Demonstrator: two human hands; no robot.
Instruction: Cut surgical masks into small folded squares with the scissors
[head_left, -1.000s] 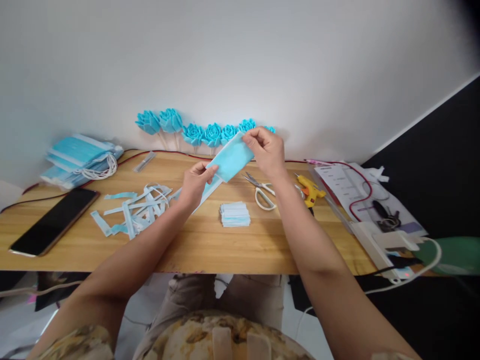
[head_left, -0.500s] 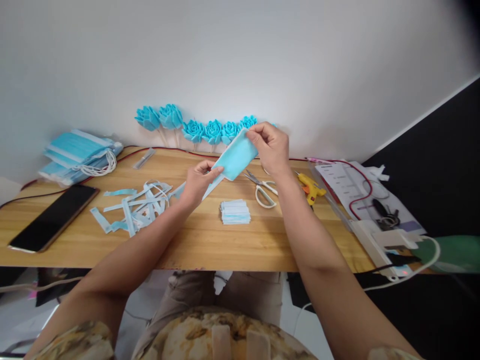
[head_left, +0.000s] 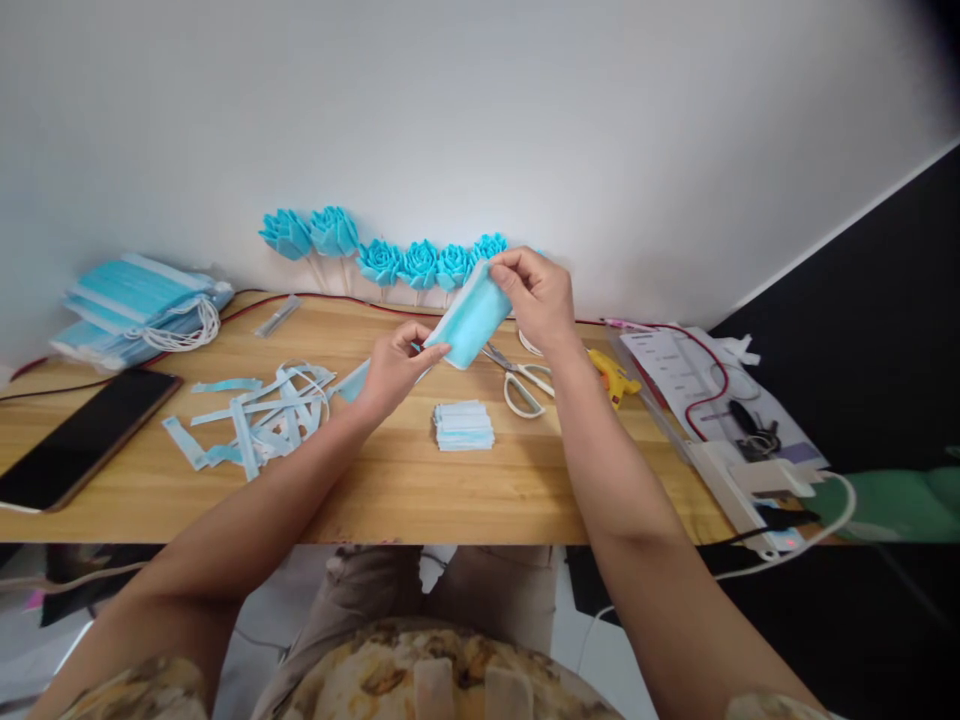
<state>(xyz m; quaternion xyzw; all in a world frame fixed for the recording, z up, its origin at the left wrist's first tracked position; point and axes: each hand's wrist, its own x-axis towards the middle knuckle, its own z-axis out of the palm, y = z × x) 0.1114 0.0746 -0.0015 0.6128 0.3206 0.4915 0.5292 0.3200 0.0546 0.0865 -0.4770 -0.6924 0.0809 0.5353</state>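
**Blue sheet [head_left: 475, 318] held up at mid-frame**

On the bench [head_left: 405, 510], a pale stack [head_left: 463, 428] lies at lower centre, scissors [head_left: 512, 367] to its upper right. At centre, the left hand's [head_left: 396, 368] fingers pinch the sheet's lower left; the right hand's [head_left: 541, 300] fingers grip its upper corner. Blue flowers [head_left: 420, 264] line the wall [head_left: 450, 120], upper middle.

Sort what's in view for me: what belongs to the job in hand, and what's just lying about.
Likely part of the job:
- blue sheet, held by left hand and right hand
- cut strips
- small stack
- face masks
- scissors
- yellow glue gun
- blue flowers

Probably just lying about:
- phone
- keys
- printed papers
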